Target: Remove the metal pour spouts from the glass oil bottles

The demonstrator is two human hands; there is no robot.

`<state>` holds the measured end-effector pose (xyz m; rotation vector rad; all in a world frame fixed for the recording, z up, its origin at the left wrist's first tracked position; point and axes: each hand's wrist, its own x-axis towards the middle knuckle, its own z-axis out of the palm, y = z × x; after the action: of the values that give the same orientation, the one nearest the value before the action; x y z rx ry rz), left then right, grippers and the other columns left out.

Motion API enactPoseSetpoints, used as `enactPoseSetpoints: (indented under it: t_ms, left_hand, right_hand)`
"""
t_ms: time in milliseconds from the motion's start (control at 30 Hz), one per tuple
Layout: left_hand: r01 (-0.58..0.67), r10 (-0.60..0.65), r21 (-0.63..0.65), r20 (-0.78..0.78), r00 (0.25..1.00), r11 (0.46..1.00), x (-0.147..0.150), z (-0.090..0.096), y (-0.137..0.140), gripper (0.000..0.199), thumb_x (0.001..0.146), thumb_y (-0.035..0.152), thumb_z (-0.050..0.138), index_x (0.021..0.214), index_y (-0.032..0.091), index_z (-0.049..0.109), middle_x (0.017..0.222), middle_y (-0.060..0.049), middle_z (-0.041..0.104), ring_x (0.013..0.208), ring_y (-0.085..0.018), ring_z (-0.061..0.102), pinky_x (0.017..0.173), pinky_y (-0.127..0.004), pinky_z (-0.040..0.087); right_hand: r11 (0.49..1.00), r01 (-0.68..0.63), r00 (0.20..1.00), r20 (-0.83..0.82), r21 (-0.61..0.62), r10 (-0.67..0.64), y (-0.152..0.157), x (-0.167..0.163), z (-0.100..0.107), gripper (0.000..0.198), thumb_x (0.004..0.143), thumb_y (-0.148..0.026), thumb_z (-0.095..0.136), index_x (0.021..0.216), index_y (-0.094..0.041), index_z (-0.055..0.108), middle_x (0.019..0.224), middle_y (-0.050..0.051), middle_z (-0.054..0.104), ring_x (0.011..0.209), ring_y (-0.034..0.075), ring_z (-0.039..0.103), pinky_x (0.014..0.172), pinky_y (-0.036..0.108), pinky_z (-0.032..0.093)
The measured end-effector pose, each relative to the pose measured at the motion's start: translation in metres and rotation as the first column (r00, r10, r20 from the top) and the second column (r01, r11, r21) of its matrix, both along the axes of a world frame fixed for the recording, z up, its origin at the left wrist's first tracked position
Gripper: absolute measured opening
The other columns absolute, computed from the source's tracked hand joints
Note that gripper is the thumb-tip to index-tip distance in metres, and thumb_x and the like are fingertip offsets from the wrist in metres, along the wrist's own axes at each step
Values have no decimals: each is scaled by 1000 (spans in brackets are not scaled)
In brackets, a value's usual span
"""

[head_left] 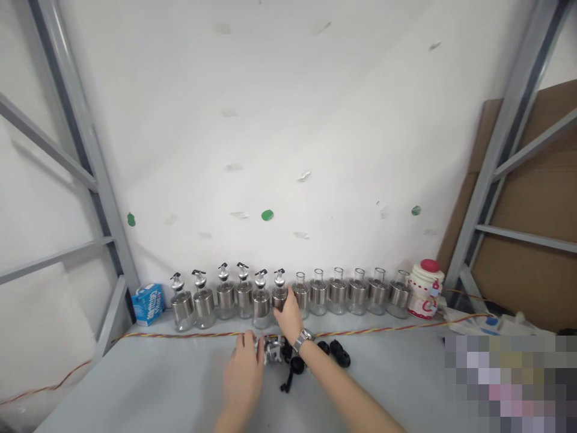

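A glass bottle with a steel sleeve (279, 296) and a silver and black pourer on top stands in the row, and my right hand (290, 319) is closed around its right side. A metal-band watch (302, 340) is on that wrist. On the table just in front, my left hand (244, 367) lies beside a small pile of silver pourer parts (273, 350), thumb and fingers a little apart. Whether it touches the pile is hard to see. Black caps and a black piece with a stem (295, 365) lie right of the pile, partly behind my right forearm.
Several bottles with pourers (225, 294) stand to the left, and several open-necked bottles (338, 291) to the right. A blue box (148, 305) stands at the left end, a white and red jar (425, 290) at the right. A twisted red-yellow cord (374, 330) crosses the grey table (157, 385).
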<state>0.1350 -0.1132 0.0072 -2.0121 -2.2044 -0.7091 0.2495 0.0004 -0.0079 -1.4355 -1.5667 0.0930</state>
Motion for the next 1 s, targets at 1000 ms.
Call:
enactPoseSetpoints:
  t_ms: [1000]
  left_hand:
    - [96,-335,338,773,539,936,20,7,-19,37,68,41,60,98,19,57,97,-5,43,80,-17,53,59,-25,45]
  right_hand:
    - [983,-176,904,404,46,143,-136,66,26,52,58,-10,50,108,-22,48,93,6,57,90,23,51,88,38,30]
